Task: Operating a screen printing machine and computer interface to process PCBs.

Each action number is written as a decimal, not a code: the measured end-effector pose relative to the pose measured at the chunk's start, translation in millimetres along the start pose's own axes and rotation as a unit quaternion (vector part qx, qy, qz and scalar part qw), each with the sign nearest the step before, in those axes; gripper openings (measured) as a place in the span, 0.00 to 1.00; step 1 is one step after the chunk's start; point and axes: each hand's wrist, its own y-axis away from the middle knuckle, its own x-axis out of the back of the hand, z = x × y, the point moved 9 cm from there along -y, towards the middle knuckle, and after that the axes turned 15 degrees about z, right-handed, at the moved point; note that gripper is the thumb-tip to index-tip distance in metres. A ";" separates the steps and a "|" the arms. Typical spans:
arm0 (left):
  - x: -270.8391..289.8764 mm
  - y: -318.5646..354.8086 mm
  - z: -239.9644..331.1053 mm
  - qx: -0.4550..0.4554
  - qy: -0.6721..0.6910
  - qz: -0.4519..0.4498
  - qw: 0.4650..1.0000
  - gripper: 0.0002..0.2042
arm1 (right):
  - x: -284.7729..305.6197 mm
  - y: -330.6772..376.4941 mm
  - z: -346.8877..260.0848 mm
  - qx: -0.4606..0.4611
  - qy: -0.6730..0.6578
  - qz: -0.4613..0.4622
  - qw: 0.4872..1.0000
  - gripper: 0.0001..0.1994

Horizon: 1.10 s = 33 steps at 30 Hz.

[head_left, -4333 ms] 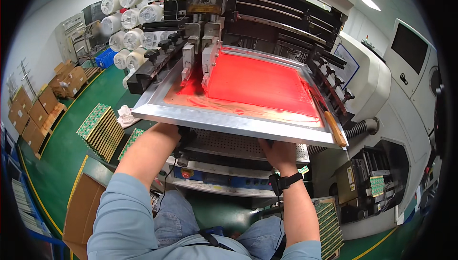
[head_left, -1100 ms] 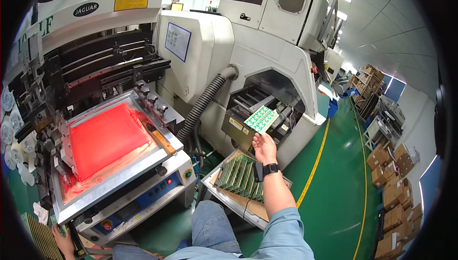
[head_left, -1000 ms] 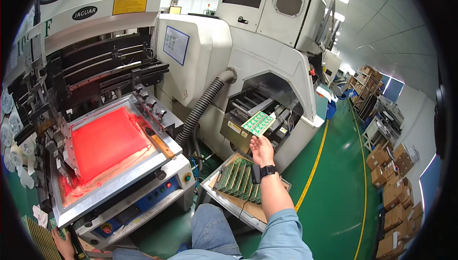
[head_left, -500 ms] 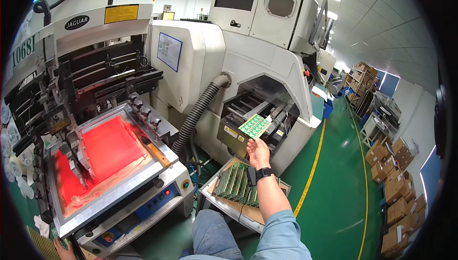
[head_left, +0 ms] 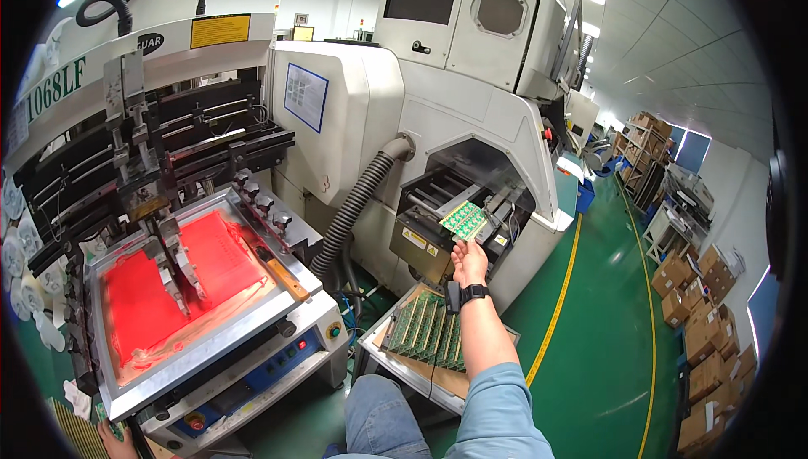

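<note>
Far left, bottom edge: left hand (head_left: pixel 114 442) barely in frame by a ribbed stack at the picture's rim; only a sliver shows, so whether it's open or closed, or holding anything, can't be told.

Next over, the screen printer (head_left: pixel 194 291): framed screen w/ red paste (head_left: pixel 168 282) spread across it, squeegee heads sitting over the middle, wooden-handled spatula (head_left: pixel 282 278) lying on the frame's right edge. Control panel w/ buttons below. No board visible on this machine.

Centre: grey corrugated hose (head_left: pixel 358 202) runs up to the white oven-type machine (head_left: pixel 446 106). Below its mouth, a tray (head_left: pixel 396 358) holds green circuit boards (head_left: pixel 425 328) standing on edge in rows; lots there, seemingly waiting their turn.

Right of centre: right hand (head_left: pixel 469 261), watch on wrist, arm stretched out, fingers pinched on the near edge of one green circuit board panel (head_left: pixel 464 220). Panel is held roughly flat, at the machine's dark opening (head_left: pixel 471 190), over the conveyor rails, not clearly resting on them yet.

Progress, as a judgement: this panel is at the infeed but not released; hand is gripping it. The tray's boards look like work left.

Far right: green floor w/ yellow line, stacked cartons (head_left: pixel 699 307), well apart.
</note>
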 end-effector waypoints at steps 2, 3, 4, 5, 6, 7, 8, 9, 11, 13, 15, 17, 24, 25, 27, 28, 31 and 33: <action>-1.3 0.2 1.9 0.003 0.002 -0.006 1.000 0.31 | 1.5 -2.7 -2.0 0.001 -0.002 0.001 1.000 0.10; -2.3 -0.4 2.5 0.002 0.003 -0.006 1.000 0.31 | 3.8 -3.9 -3.2 0.002 -0.002 0.004 1.000 0.11; -3.4 -0.9 3.6 -0.002 0.002 -0.004 1.000 0.31 | 7.4 -4.8 -4.9 0.003 -0.002 0.007 1.000 0.11; -3.9 -0.2 4.0 -0.004 -0.001 -0.001 1.000 0.31 | 7.4 -4.6 -5.9 0.003 -0.002 0.005 1.000 0.11; -4.2 1.5 4.2 -0.005 -0.003 0.001 1.000 0.31 | 9.0 -4.2 -7.4 0.006 -0.006 0.009 1.000 0.11; -2.0 4.3 6.2 -0.001 -0.004 0.001 1.000 0.31 | 9.0 -2.8 -8.2 0.008 -0.009 0.011 1.000 0.11; 3.2 6.8 11.7 0.003 -0.002 -0.002 1.000 0.31 | 8.7 -0.4 -6.4 0.008 -0.012 0.012 1.000 0.11; 10.1 8.8 18.6 0.010 -0.001 -0.006 1.000 0.30 | 9.8 3.0 -4.5 0.005 -0.008 0.006 1.000 0.11; 29.2 14.2 26.9 0.004 0.015 0.005 1.000 0.31 | 0.3 13.3 12.1 -0.049 -0.074 -0.031 0.996 0.11; 58.3 17.6 69.6 0.027 0.110 0.003 0.994 0.32 | 0.4 19.6 25.2 -0.126 -0.112 -0.191 0.967 0.09; 95.4 26.4 61.6 0.040 0.035 0.078 0.996 0.31 | -31.2 138.2 49.2 -0.156 -0.048 -0.257 0.953 0.09; 75.4 11.4 84.1 0.036 0.015 0.023 0.999 0.30 | 2.3 204.6 41.1 -0.116 0.035 -0.220 0.968 0.08; 58.4 14.3 56.3 0.049 -0.048 -0.012 0.998 0.38 | 65.5 317.5 215.1 -0.383 0.250 -0.325 0.828 0.06; 67.8 21.0 52.0 0.065 -0.061 -0.021 0.996 0.39 | 72.0 323.2 233.7 -0.402 0.273 -0.323 0.812 0.05; 83.7 32.8 45.7 0.083 -0.075 -0.030 0.993 0.39 | 77.1 327.5 242.0 -0.411 0.280 -0.324 0.805 0.05; 88.0 41.3 41.9 0.100 -0.058 -0.049 0.992 0.39 | 79.3 332.9 242.4 -0.417 0.285 -0.320 0.802 0.05; 87.7 60.8 36.2 0.129 -0.021 -0.089 0.987 0.39 | 82.3 329.9 243.4 -0.419 0.291 -0.309 0.803 0.06; 87.1 63.0 37.3 0.109 -0.009 -0.049 0.993 0.39 | 83.4 322.4 243.0 -0.408 0.296 -0.298 0.811 0.07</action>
